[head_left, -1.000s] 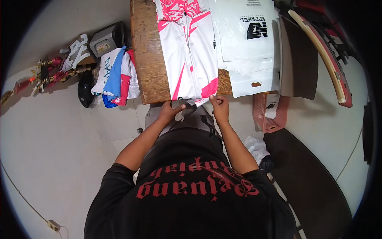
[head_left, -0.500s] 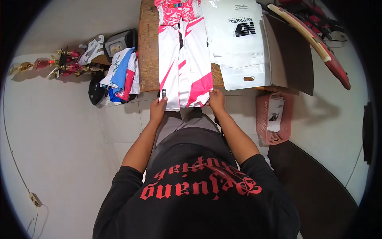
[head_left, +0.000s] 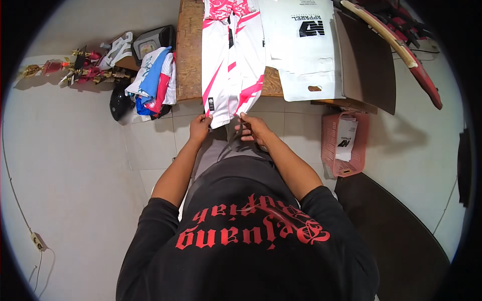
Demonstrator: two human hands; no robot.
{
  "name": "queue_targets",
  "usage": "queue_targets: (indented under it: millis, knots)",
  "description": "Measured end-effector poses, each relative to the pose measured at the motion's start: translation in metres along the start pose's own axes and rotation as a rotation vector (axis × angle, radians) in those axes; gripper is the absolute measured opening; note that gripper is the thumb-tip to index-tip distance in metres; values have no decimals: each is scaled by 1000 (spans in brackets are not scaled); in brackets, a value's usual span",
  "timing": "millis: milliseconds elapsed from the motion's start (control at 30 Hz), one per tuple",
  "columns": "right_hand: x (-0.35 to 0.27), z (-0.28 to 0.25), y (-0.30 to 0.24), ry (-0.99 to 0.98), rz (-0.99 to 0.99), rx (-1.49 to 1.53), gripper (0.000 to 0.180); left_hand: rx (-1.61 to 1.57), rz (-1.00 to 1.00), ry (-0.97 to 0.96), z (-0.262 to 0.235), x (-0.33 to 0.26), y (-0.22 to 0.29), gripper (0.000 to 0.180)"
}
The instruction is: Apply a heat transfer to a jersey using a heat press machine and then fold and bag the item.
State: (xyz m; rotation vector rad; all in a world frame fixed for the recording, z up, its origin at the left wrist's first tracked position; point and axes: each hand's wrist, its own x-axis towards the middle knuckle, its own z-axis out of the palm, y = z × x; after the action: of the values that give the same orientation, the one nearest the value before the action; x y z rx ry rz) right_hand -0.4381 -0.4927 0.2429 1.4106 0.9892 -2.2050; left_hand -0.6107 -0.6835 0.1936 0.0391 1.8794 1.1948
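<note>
A pair of white trousers [head_left: 215, 65] with pink stripes lies lengthwise on the wooden table [head_left: 189, 70], its leg ends hanging past the near edge. At the left corner of the hem, my left hand [head_left: 200, 127] is closed on the cloth, beside a small black label. My right hand [head_left: 255, 129] pinches the other leg's lower end between thumb and finger, its remaining fingers loosely curled. That leg end is drawn inward toward the left one. A pink-and-white patterned garment [head_left: 221, 10] covers the far end of the trousers.
White plastic bags [head_left: 306, 60] lie stacked to the right, beside a dark brown board [head_left: 369, 60]. Below them stands a pink basket [head_left: 329, 145] holding another bag. Folded clothes [head_left: 155, 80], a black helmet [head_left: 120, 105] and trophies [head_left: 80, 72] are at left.
My right hand has moved left, bringing its trouser leg end inward. The hem now sits slightly farther from me and looks narrower. My left hand still holds its corner.
</note>
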Motion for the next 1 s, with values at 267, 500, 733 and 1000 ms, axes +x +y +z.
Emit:
queue_targets:
  millis: [267,500,733,1000]
  knots:
    - [4,-3,8,155,-136,-157,24,-33,20,-9,7,7,-3,20]
    - [42,-20,-4,636,-441,-517,74,-113,7,9,14,-9,22,21]
    - [36,-34,-1,661,-371,-590,33,-97,-12,42,-7,-7,11,12]
    - [32,-50,26,838,-521,-313,32,-96,21,145,4,7,-5,20]
